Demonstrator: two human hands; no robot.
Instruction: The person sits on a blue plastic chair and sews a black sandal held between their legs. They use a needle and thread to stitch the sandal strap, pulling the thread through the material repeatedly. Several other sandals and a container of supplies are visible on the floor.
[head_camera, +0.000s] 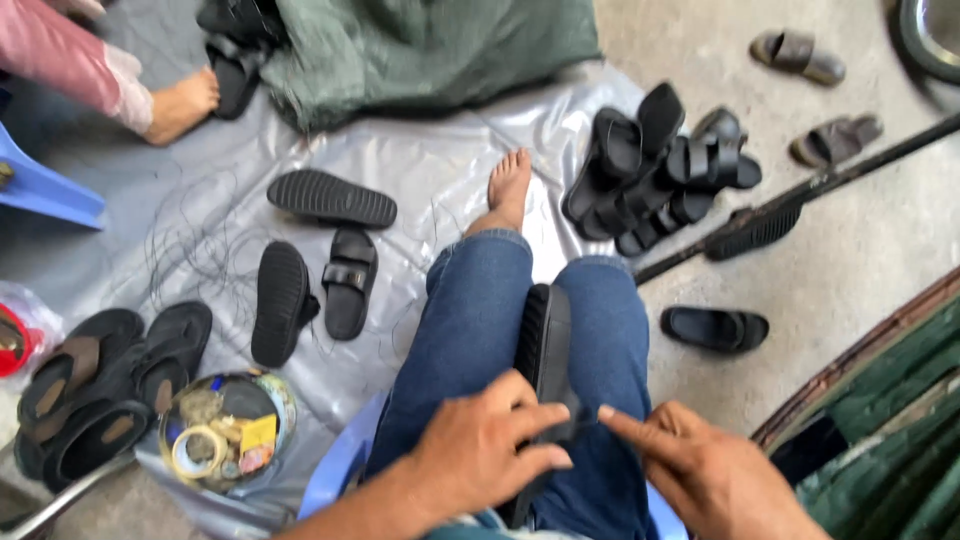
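A black sandal stands on its edge between my knees, sole to the left. My left hand grips its near end, fingers wrapped around the heel. My right hand is beside it, its index finger pointing at the sandal's near end and touching or almost touching it. I sit on a blue plastic seat, in blue jeans, with one bare foot stretched out on a grey plastic sheet.
A pile of black sandals lies right of my foot, three more left of it, several at far left. A round tin holds tape and scraps. Another person's bare foot rests at upper left. A green sack lies behind.
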